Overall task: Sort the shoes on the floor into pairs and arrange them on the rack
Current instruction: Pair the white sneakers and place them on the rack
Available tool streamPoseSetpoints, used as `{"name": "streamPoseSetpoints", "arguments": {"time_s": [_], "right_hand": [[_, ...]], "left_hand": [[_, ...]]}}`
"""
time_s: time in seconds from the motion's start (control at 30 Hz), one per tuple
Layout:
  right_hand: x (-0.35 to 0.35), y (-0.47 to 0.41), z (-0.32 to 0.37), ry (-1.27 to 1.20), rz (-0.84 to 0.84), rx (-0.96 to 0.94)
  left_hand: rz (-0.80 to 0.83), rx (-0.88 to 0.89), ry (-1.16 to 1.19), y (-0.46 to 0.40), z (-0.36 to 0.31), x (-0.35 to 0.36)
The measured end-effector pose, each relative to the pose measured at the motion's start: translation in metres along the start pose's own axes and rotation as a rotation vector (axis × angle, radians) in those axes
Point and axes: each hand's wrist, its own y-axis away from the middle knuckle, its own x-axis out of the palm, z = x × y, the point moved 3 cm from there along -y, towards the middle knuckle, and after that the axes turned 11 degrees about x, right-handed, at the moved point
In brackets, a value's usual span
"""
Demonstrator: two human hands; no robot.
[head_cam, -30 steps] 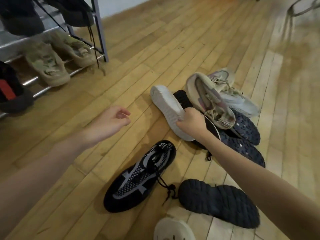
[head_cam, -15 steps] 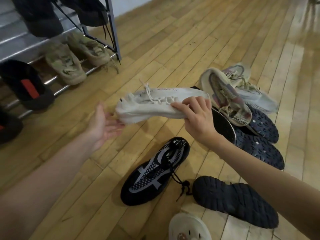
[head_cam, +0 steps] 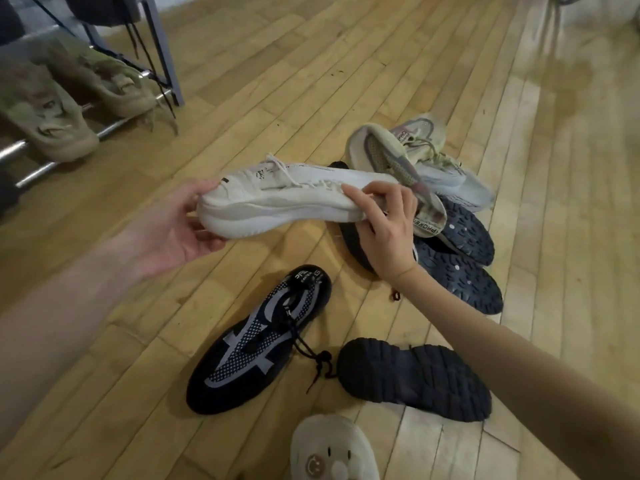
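White knit lace-up sneaker (head_cam: 294, 199) now lifted off the pile, held across both hands.

Head view: right hand (head_cam: 388, 233) pinches the heel end, left hand (head_cam: 173, 233) cups the toe w/ fingers curled round it; a sec ago the left was empty. Handover probably underway. Metal shoe rack (head_cam: 162, 60) upper left holds the tan pair (head_cam: 79, 98); its lower tier is blurry, maybe room. Bare wooden floor (head_cam: 277, 81) btwn pile and rack.

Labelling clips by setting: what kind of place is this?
Probably a home entryway or room: a wooden plank floor, a metal shoe rack holding olive shoes, and loose footwear including a slipper.
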Motion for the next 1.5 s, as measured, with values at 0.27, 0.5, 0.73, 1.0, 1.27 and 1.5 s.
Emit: {"name": "streamPoseSetpoints", "arguments": {"time_s": [0.27, 0.5, 0.73, 1.0, 1.27, 1.5], "right_hand": [[-0.011, -0.007, -0.101, 0.085, 0.096, 0.740], [-0.008, -0.027, -0.162, -0.239, 0.031, 1.243], [0.015, -0.043, -0.205, -0.266, 0.258, 1.551], [0.009, -0.062, -0.193, -0.612, 0.257, 1.641], [-0.011, -0.062, -0.127, -0.783, 0.074, 1.428], [-0.006, -0.048, -0.070, -0.998, 0.091, 1.435]], "left_hand": [[0.151, 0.172, -0.148, -0.026, -0.003, 0.056], [0.157, 0.177, -0.087, -0.034, 0.000, 0.056], [0.054, 0.222, 0.019, -0.035, 0.004, 0.048], [-0.088, 0.282, 0.219, -0.036, 0.003, 0.035], [-0.213, 0.412, 0.287, -0.021, -0.014, 0.031], [-0.359, 0.544, 0.390, 0.014, -0.032, 0.007]]}}
